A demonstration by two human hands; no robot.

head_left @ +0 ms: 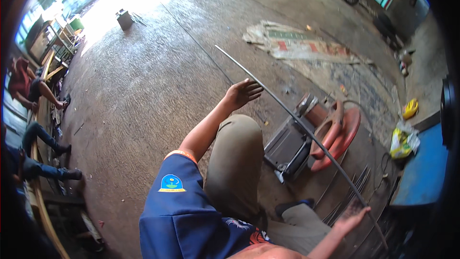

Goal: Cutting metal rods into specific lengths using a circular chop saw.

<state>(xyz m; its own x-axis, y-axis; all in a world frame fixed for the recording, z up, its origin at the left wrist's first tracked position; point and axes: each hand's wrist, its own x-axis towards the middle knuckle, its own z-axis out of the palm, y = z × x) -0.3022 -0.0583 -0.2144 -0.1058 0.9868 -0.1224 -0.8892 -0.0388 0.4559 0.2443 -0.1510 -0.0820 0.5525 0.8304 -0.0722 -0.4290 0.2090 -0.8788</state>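
A long thin metal rod (289,111) slants from the upper middle down to the lower right, passing over a machine with a red guard (346,134) and a dark grey base (285,145). My left hand (243,94) is open beside the rod's far part, its outstretched fingertips at the rod. Near the rod's close end, my right hand (351,217) is open with the palm turned up and dark with dirt. Its fingertips meet the rod. Neither hand has its fingers wrapped around it. My bent knee (238,146) is between my arms.
Several thin rods (355,193) lie on the floor beyond my right hand. A flattened sack sheet (302,43) lies ahead. Yellow bags (403,141) are near a blue panel (419,170) at right. Two people sit along the left, one in a red shirt (21,79). A small block (124,19) stands far ahead.
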